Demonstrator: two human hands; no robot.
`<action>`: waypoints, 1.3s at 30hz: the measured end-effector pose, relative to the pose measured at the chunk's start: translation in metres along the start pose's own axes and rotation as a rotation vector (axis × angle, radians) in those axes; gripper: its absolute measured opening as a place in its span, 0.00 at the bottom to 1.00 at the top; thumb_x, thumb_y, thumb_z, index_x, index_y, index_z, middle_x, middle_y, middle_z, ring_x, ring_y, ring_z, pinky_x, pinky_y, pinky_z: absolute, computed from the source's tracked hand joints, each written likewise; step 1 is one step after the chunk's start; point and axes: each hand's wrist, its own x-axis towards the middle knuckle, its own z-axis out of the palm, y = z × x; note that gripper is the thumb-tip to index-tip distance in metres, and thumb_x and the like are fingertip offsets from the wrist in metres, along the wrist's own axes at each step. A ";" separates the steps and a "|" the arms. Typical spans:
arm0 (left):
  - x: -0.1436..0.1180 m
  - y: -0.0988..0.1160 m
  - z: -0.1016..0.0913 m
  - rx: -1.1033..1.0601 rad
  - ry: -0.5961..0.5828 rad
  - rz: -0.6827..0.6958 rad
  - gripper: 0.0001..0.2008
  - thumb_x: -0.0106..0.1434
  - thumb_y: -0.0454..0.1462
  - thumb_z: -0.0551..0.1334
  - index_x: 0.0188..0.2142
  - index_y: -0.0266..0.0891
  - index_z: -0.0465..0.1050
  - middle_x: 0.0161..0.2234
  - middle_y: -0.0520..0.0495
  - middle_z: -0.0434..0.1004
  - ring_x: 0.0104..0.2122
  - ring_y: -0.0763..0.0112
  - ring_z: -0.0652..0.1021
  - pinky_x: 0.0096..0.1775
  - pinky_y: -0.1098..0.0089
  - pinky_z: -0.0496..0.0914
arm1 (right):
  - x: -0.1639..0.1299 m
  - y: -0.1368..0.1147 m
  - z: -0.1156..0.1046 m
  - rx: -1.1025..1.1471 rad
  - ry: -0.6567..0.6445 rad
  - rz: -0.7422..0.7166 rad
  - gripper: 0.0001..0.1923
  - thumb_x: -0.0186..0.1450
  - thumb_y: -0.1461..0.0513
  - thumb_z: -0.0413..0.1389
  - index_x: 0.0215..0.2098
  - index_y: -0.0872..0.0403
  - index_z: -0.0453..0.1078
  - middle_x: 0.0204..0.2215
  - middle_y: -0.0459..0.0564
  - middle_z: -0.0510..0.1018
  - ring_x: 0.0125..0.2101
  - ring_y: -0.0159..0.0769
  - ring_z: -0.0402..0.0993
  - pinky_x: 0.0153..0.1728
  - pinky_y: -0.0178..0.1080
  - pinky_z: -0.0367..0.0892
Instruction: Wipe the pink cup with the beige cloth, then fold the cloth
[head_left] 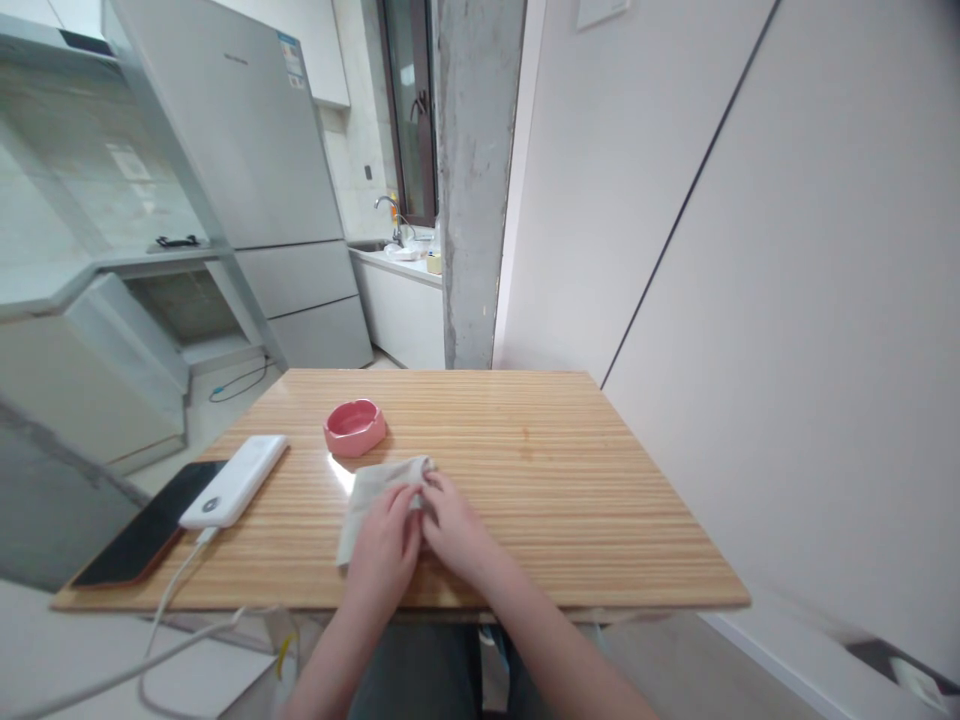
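Two hands — left hand (384,545), right hand (454,528) — on one cloth (373,492).

The right half of the wooden table (600,500) lies bare from near edge to far edge, so a hand could sweep there freely up to the wall (787,300) just beside that edge. On the left, 3 things stand in the way: a pink ashtray (355,427) just beyond the cloth (375,492), a white power bank (235,480) left of it, and a black phone (150,535) touching the power bank at the table's left edge. A gap runs between ashtray and power bank. A white cable (176,590) crosses the near-left corner.
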 end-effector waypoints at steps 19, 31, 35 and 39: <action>0.018 -0.050 -0.045 0.178 -0.022 -0.147 0.15 0.57 0.32 0.48 0.41 0.37 0.69 0.44 0.42 0.73 0.46 0.61 0.72 0.49 0.60 0.65 | 0.036 0.078 -0.086 -0.232 0.093 0.158 0.14 0.61 0.66 0.48 0.44 0.57 0.70 0.45 0.56 0.72 0.47 0.38 0.68 0.50 0.41 0.61; 0.135 0.044 0.071 0.173 -0.423 0.066 0.14 0.57 0.31 0.55 0.44 0.37 0.68 0.42 0.39 0.76 0.42 0.61 0.76 0.43 0.65 0.67 | 0.059 0.107 -0.067 -0.125 0.133 0.148 0.20 0.60 0.66 0.49 0.51 0.53 0.65 0.34 0.49 0.76 0.35 0.35 0.70 0.39 0.36 0.62; 0.135 0.030 0.084 -0.073 -0.396 0.135 0.14 0.57 0.32 0.55 0.44 0.39 0.68 0.43 0.44 0.76 0.41 0.65 0.75 0.42 0.68 0.68 | 0.062 0.109 -0.067 -0.142 0.106 0.173 0.09 0.60 0.65 0.49 0.37 0.53 0.70 0.28 0.46 0.74 0.29 0.33 0.67 0.33 0.34 0.60; 0.133 0.024 0.088 -0.104 -0.345 0.118 0.14 0.57 0.32 0.55 0.43 0.39 0.69 0.42 0.44 0.76 0.41 0.64 0.76 0.42 0.68 0.67 | 0.066 0.112 -0.066 -0.164 0.101 0.176 0.07 0.60 0.65 0.49 0.34 0.54 0.68 0.28 0.47 0.73 0.29 0.32 0.66 0.32 0.34 0.58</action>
